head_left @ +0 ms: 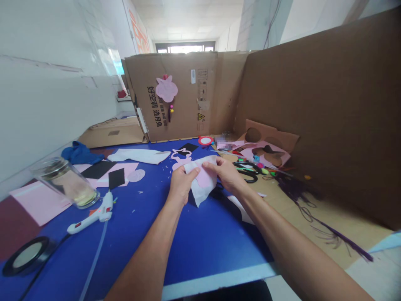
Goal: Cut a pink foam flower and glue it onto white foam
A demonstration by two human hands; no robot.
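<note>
Both my hands hold a white sheet [202, 195] with a pink cut-out [205, 177] lying against it, just above the blue tabletop. My left hand [181, 184] grips the left edge, its thumb pressed on the front. At the upper right edge, my right hand [227, 172] pinches the sheet between thumb and fingers. Whether the sheet is paper or thin felt I cannot tell. Just beyond my hands lies a pink cut-out outline [181, 154], with a dark piece [190, 148] behind it. Black-handled scissors [249, 172] rest right of my right hand.
A white glue gun [94, 215], a glass jar [67, 186] and a roll of black tape [26, 257] stand on the left. Cardboard walls [188, 121] close the back and right. Pink scraps [272, 152] and purple strands [332, 228] lie at right.
</note>
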